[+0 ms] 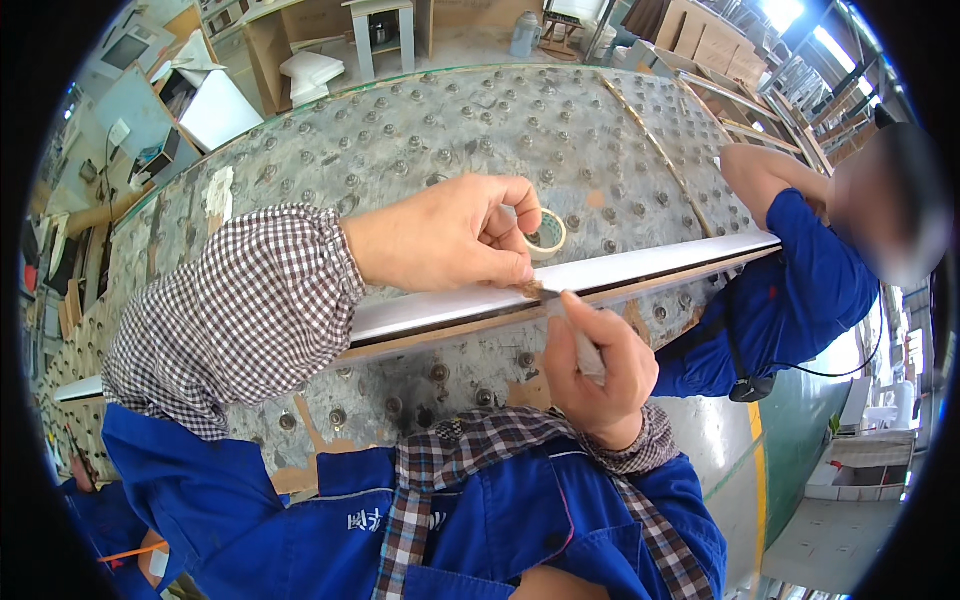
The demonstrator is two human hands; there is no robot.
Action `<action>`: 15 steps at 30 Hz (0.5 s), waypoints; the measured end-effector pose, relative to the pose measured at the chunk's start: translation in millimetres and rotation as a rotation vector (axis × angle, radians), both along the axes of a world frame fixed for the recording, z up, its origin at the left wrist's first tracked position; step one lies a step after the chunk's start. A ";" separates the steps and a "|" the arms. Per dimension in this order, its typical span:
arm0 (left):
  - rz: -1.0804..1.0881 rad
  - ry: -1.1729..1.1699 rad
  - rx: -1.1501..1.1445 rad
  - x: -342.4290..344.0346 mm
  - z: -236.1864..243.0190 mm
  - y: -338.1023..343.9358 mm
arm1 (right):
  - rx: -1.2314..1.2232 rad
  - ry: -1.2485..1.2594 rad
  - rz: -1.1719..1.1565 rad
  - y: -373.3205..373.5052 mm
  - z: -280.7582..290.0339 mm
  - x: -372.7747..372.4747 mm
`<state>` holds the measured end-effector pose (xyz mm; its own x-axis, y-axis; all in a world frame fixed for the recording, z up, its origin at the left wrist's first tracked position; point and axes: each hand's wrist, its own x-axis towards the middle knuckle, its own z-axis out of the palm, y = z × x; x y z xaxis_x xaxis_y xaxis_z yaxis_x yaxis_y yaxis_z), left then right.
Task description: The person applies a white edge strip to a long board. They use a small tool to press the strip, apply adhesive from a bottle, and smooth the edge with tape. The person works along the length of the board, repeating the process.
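Desk [440, 135]: grey, worn, set with rows of round studs; spans the view from 9 to 3 o'clock, clock positions read from the centre of view.
Co-worker [838, 290]: one person in blue workwear and dark cap, at 3 o'clock, by the far end of the white strip.
White strip [640, 268]: long, narrow, lying on the desk from 9 o'clock, where the left forearm covers part of it, towards 3 o'clock.
Brown strip [655, 288]: thin, alongside the white strip on its 6 o'clock side, a dark gap between them.
Boxes [710, 45]: brown, stacked, beyond the desk, between 1 and 2 o'clock.
Left sleeve [245, 305]: dark-and-white check, gathered at the wrist, 9 o'clock.
Left hand [455, 235]: 11 o'clock, above the white strip; fingers curled, thumb tip at the brown scrap; whether it pinches the scrap, cannot tell.
Right hand [607, 375]: 4 o'clock; closed around the pale tool.
Jug [525, 35]: grey-blue, beyond the desk, 12 o'clock.
Pale tool [590, 357]: in the right hand, its thin tip pointing to 11 o'clock, near the left thumb; exact kind unclear.
Tape roll [561, 236]: cream ring on the desk, just beyond the left fingers, between 1 and 2 o'clock.
Brown scrap [533, 288]: small, near centre towards 3 o'clock, between the left thumb and the tool's tip, at the white strip's edge.
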<state>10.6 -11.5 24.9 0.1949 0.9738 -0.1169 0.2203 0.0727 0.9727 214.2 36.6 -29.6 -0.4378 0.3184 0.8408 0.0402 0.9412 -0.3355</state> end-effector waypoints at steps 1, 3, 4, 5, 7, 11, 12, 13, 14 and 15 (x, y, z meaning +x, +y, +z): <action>-0.003 -0.012 -0.005 -0.5 -1.1 0.4 | -0.006 -0.017 0.002 -1.8 1.3 -0.9; -0.002 -0.034 -0.010 -1.4 -2.3 0.2 | -0.009 -0.014 -0.008 -1.0 1.3 -0.9; -0.005 -0.039 -0.014 -1.4 -2.0 0.4 | -0.006 0.005 -0.021 1.9 0.6 0.3; -0.009 -0.044 -0.017 -1.3 -1.6 0.8 | -0.003 0.024 -0.034 3.9 0.2 0.7; -0.009 -0.048 -0.025 -0.1 -1.2 0.2 | -0.004 -0.015 0.001 1.1 1.3 1.1; 0.001 -0.057 -0.038 0.0 1.1 -0.1 | 0.020 0.045 -0.097 9.9 1.2 1.0; 0.003 -0.062 -0.049 0.0 0.6 0.1 | -0.003 0.055 -0.107 13.0 -0.8 3.0; -0.003 -0.065 -0.042 0.0 -0.1 0.3 | -0.026 0.066 -0.116 16.2 -2.6 4.8; -0.007 -0.067 -0.036 0.2 -0.9 0.3 | 0.010 0.100 -0.138 21.1 -4.0 5.7; -0.012 -0.068 -0.030 0.3 -1.6 0.4 | 0.045 0.135 -0.160 26.9 -5.4 6.2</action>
<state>10.8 -11.2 23.3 0.2153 0.9676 -0.1321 0.1545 0.0998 0.9829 220.4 63.5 -35.0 -0.2667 0.3360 0.9033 0.1477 0.9404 -0.3062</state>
